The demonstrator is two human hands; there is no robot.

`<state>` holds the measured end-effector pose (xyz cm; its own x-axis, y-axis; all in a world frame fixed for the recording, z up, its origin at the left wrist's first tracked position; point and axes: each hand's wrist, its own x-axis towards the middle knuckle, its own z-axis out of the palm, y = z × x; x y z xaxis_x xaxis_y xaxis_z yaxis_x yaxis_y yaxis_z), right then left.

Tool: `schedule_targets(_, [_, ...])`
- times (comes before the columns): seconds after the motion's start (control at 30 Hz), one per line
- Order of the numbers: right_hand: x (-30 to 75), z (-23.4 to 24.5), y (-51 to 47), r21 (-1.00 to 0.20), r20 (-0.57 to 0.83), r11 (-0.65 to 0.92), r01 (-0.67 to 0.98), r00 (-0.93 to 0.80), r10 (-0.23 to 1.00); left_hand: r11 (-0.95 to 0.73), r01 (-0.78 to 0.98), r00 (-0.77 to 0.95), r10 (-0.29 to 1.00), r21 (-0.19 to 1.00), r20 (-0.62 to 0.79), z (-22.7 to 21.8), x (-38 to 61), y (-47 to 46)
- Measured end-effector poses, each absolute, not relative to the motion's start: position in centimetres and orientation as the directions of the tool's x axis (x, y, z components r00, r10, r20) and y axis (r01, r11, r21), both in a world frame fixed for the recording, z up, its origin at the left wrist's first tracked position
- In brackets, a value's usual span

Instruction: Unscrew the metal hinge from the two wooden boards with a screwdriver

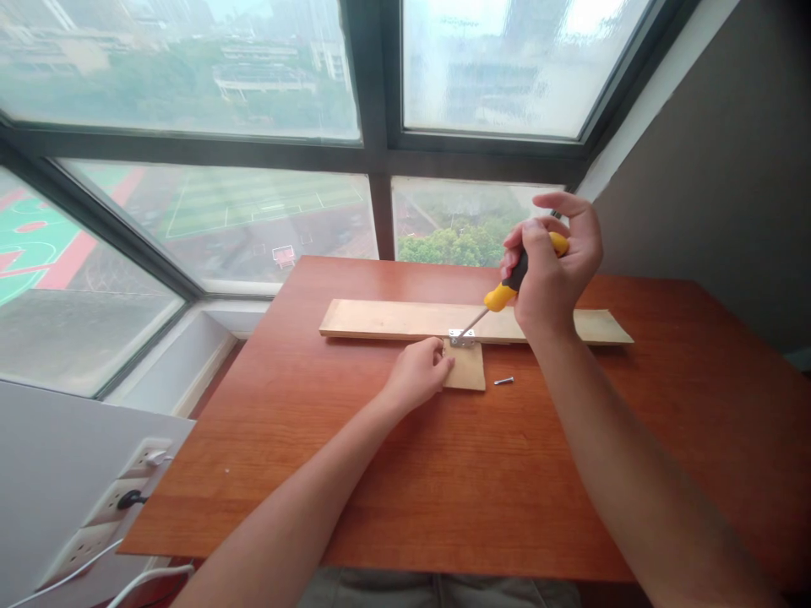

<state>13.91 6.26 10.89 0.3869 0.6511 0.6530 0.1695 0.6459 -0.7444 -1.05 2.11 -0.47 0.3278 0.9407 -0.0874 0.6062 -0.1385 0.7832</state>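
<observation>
Clamping the screwdriver [500, 297], right hand [554, 257] | left hand [421, 371] at small board's [467, 371] left edge, pinching or pressing, cannot tell | tip at hinge [469, 335] where small board meets long board [386, 319]; slanted shaft could slip toward left fingers | weak bracing could twist small board | 1 loose screw [504, 381] on table [405, 498] could roll

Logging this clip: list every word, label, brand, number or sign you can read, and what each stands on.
No readable text anywhere in view.
Screwdriver: no lettering can be made out on the part of the handle not covered by the hand.
Hinge: too small to tell whether it is marked.
Wall sockets: any print is too small to read.
</observation>
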Motion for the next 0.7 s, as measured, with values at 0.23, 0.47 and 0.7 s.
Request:
schedule_targets(0.23, [13.8,10.5,5.7,-0.729,0.670,0.530,0.433,0.296,0.680,-0.133,0.588,0.324,0.942,0.798,-0.082,-0.4,-1.0,2.1])
schedule_targets(0.47, [13.7,11.0,5.1,-0.698,0.699,0.572,0.431,0.236,0.675,-0.106,0.569,0.322,0.941,0.816,-0.102,-0.6,-1.1,2.1])
schedule_targets(0.7, [15.1,14.8,3.7,-0.294,0.603,0.403,0.866,-0.159,0.782,-0.056,0.527,0.293,0.948,0.848,-0.120,-0.5,-1.0,2.0])
